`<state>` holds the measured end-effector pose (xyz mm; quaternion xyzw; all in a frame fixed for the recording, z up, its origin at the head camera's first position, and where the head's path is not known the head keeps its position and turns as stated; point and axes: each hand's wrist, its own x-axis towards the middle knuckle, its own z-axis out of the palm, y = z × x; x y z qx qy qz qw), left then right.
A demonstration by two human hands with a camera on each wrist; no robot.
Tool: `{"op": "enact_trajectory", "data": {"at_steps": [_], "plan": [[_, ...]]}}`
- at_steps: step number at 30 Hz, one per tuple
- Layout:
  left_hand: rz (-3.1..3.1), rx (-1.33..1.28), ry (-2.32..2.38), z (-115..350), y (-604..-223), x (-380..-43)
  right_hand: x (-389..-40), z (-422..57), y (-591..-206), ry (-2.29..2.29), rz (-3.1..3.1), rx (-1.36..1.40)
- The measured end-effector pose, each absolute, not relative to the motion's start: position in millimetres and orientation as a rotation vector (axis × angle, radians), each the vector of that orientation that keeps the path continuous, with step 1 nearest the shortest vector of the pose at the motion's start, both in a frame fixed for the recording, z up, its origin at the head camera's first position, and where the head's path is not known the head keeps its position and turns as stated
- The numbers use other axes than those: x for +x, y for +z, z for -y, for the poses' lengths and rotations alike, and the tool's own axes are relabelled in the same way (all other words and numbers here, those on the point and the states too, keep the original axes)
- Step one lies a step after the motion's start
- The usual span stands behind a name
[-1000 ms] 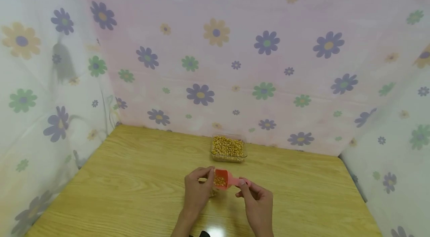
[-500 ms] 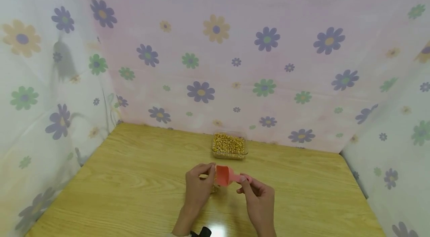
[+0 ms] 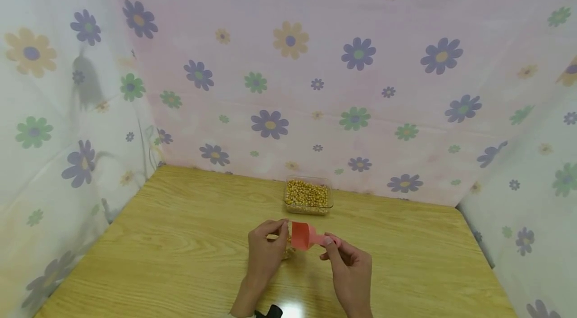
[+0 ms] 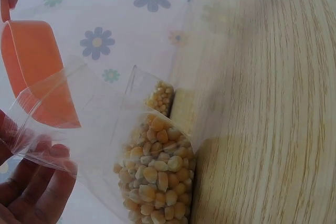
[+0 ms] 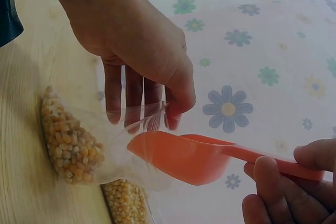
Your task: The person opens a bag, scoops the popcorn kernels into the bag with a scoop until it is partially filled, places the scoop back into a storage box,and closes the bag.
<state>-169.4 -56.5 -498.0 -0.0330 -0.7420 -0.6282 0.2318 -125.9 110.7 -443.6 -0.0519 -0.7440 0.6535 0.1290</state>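
My left hand (image 3: 267, 255) pinches the top of a clear plastic bag (image 5: 118, 163) between thumb and fingers. Corn kernels (image 4: 157, 174) fill the lower part of this bag, which stands on the table. In the head view the hand hides most of it. My right hand (image 3: 352, 273) grips the handle of a coral-red scoop (image 3: 301, 236), thumb on top. The scoop's lip reaches inside the bag's mouth in the right wrist view, tilted down toward the kernels. No kernels show in its bowl in the head view.
Behind the hands, near the table's back edge, a clear rectangular container (image 3: 308, 212) holds many more corn kernels. The wooden table (image 3: 189, 238) is bounded by flower-printed curtains (image 3: 315, 72) at the back and both sides. A black object (image 3: 274, 312) shows by the left wrist.
The scoop has tipped over, and the kernels seen in its bowl one second ago are gone from it. The right hand has shifted slightly right; the left hand holds its place.
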Motion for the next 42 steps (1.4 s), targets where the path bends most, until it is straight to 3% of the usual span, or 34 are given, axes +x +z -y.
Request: {"op": "enact_trajectory", "data": {"at_steps": [29, 37, 42], "plan": [[2.004, -0.098, -1.749, 60, -499, -168, -125, -119, -440, 1.814, 1.923, -0.120], [1.984, -0.089, -1.741, 62, -498, -171, -163, -136, -424, 1.806, 1.872, -0.001], [2.007, -0.094, -1.746, 61, -495, -171, -199, -144, -433, 1.776, 1.909, 0.049]]}}
